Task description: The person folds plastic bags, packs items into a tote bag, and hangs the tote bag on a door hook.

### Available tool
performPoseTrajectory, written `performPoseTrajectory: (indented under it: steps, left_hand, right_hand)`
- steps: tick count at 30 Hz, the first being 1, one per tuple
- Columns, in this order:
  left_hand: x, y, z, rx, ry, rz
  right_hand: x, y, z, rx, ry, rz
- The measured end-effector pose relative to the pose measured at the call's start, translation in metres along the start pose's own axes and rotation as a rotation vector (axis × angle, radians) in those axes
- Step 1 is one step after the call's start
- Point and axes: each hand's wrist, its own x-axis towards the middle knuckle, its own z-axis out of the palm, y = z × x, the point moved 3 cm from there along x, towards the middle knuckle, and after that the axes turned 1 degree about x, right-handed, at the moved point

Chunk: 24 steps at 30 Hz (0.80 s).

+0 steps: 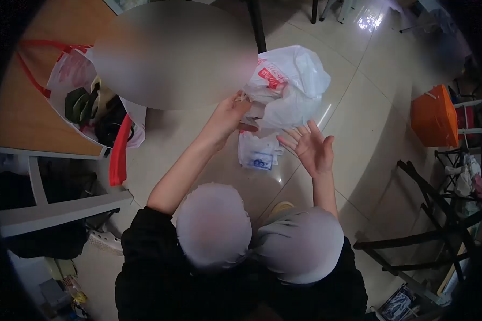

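Observation:
A white plastic bag with red print (297, 75) hangs in front of me above the tiled floor. My left hand (231, 119) is closed on the bag's near left edge. Just below the bag's right side, my right hand (311, 150) is spread with the palm up and holds nothing. Beneath the bag is a small white pack with blue print (260, 155); what it rests on is hard to make out. My two knees, in light grey cloth, show nearer to me.
At the left, a bag with red handles (136, 115) holds dark and green items beside a wooden tabletop (37, 117). An orange box (434, 116) stands at the right, with a black folding frame (434, 230) nearer. A large blurred patch hides the upper middle.

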Motion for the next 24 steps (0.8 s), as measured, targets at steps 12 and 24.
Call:
performPoseTrajectory:
  steps: [12, 24]
  left_hand:
    - [0.029, -0.099, -0.006, 0.160, -0.025, -0.014]
    - [-0.194, 0.012, -0.127, 0.882, -0.453, 0.004]
  right_hand:
    - [-0.002, 0.029, -0.056, 0.067, 0.529, 0.115]
    - [-0.114, -0.040, -0.188, -0.425, 0.869, 0.288]
